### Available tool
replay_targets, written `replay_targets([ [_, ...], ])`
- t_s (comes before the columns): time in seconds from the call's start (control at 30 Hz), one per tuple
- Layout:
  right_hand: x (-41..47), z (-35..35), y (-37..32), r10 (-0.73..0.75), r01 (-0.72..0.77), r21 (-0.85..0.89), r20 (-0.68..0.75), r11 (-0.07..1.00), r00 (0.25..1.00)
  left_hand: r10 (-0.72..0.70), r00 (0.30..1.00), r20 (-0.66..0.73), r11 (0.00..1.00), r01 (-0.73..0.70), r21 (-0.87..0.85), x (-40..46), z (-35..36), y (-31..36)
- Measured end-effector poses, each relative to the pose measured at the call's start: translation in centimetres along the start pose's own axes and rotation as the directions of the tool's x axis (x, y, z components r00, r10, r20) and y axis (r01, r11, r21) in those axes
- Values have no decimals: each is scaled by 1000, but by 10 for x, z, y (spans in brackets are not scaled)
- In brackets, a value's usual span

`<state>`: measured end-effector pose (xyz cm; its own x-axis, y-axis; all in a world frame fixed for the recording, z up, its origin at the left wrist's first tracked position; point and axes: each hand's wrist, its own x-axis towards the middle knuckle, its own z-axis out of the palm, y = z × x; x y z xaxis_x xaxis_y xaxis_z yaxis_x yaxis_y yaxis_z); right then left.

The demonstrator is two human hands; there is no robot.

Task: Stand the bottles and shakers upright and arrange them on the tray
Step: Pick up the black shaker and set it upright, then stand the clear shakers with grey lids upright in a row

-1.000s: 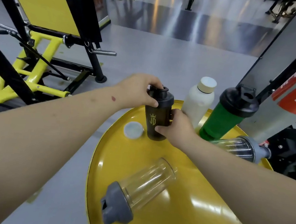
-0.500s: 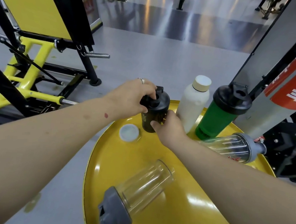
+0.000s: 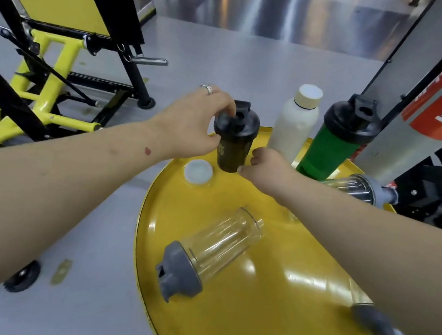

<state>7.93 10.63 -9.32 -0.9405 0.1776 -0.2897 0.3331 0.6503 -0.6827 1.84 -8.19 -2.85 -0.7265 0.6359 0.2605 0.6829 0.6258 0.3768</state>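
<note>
Since a moment ago both hands have carried the black shaker [image 3: 235,138] farther back; my left hand [image 3: 191,126] pinches its lid, my right hand [image 3: 265,166] its base, upright left of the white bottle [image 3: 293,126].

Gym floor: a yellow-and-black steel weight bench frame [image 3: 52,73] w/ chrome pin stands on smooth grey flooring [image 3: 226,53]; more machines blur in bkgd. Plastic protein shakers, incl. a green black-lidded one [image 3: 334,143], sit on a round yellow tray [image 3: 269,295].

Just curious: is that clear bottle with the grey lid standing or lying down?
Lying down. The clear bottle rests on its side on the yellow tray, grey lid towards the camera.
</note>
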Motion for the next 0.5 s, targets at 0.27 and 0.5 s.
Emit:
replay_targets([
  [0.27, -46, -27, -11, -59, 316, -453, 495, 834, 867, -314, 527, 790, 948, 223, 228, -65, 7, 34],
  [0.5, -62, -4, 4, -141, 584, -613, 616, 532, 775, -353, 363, 862, 925, 273, 264, -88, 38, 46],
])
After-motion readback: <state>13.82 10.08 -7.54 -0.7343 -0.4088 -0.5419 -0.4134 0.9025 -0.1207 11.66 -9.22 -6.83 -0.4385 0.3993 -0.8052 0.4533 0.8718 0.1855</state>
